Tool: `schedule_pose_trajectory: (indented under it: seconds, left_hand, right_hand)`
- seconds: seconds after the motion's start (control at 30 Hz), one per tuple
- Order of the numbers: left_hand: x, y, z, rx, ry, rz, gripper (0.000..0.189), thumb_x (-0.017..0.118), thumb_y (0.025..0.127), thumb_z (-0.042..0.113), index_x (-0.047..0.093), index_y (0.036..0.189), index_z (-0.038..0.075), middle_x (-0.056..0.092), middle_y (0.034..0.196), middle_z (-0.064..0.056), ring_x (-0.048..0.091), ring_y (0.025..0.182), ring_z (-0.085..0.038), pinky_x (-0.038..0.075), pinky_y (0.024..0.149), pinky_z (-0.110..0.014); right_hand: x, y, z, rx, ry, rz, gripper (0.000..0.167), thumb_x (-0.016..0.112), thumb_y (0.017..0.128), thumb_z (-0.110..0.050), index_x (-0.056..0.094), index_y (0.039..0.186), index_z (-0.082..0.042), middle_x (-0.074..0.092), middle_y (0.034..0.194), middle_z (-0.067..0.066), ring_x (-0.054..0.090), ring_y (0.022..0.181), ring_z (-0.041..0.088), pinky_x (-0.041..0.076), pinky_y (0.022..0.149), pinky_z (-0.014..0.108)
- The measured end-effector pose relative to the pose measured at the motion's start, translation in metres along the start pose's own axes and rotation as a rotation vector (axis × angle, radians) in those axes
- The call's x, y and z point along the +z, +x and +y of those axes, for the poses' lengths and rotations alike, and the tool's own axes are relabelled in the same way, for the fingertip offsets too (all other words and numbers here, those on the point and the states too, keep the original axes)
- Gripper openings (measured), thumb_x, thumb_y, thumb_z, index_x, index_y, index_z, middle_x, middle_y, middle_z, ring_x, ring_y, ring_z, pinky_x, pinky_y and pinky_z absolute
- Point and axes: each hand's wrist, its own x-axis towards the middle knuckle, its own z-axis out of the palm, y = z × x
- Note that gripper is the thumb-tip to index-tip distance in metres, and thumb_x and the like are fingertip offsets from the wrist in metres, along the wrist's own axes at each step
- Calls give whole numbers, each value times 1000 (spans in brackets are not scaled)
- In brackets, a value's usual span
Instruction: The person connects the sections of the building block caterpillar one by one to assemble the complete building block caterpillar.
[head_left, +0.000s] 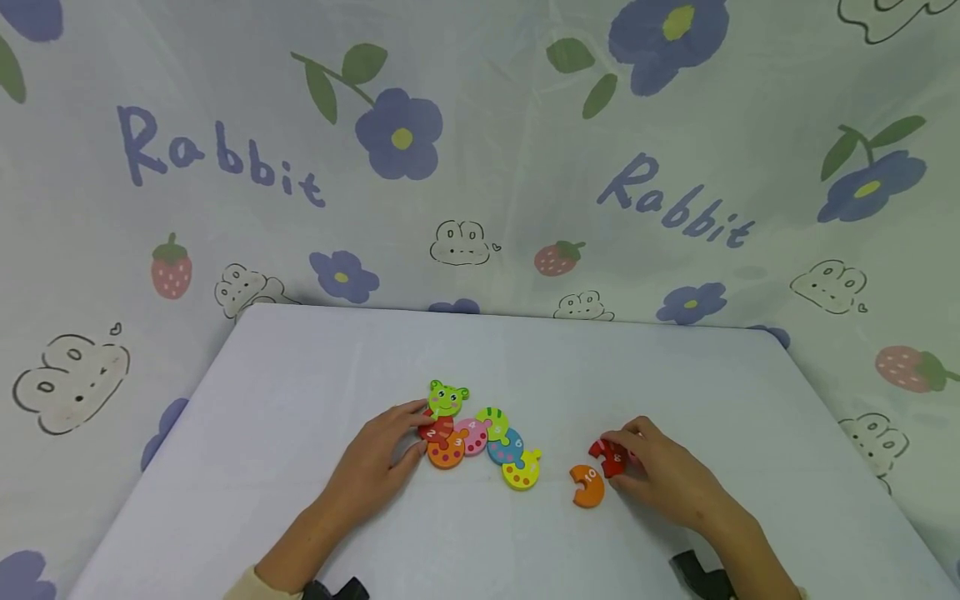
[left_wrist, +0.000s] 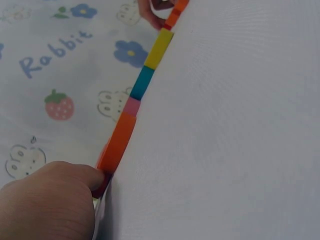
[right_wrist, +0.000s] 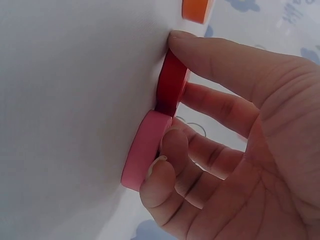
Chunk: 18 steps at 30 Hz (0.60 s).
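Observation:
On the table lies a curved caterpillar puzzle with a green frog-like head (head_left: pixel 447 400) and joined numbered pieces. My left hand (head_left: pixel 378 454) grips its red piece (head_left: pixel 436 428), marked 2, between thumb and fingers. Below that sits an orange piece (head_left: pixel 446 452), and the chain runs right to a yellow piece (head_left: pixel 522 473). My right hand (head_left: pixel 666 475) pinches another red puzzle piece (right_wrist: pixel 171 85) with thumb and fingers. A pink piece (right_wrist: pixel 145 150) adjoins it, touched by the curled fingers and mostly hidden in the head view. Left of this hand lies the loose orange piece (head_left: pixel 591 488), marked 10.
The white table (head_left: pixel 337 358) reaches back to a curtain (head_left: pixel 495 167) printed with flowers, rabbits and strawberries. A gap of bare table separates the joined chain from the loose pieces. Black wrist gear (head_left: pixel 701 575) shows at the lower edge.

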Motion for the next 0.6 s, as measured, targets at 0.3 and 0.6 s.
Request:
schedule_pose_trajectory:
  seconds: [0.3,0.6]
  left_hand:
    - [-1,0,0,-9,3,-2,41,79,95,19,68,135,18,54,154,3,50,142,-23,43,114,-53]
    - [0,0,-1,-6,1,-4,39,77,97,20,67,134,20,54,153,6,49,142,-20,43,115,-50]
  right_hand:
    - [-3,1,2,-26,8,6,58,91,81,-28,69,134,-17,60,119,4,62,99,17,62,87,41]
    - [-3,2,-2,-51,34,22,62,92,81,-28,67,136,-15,65,124,-1,63,106,16,60,92,43]
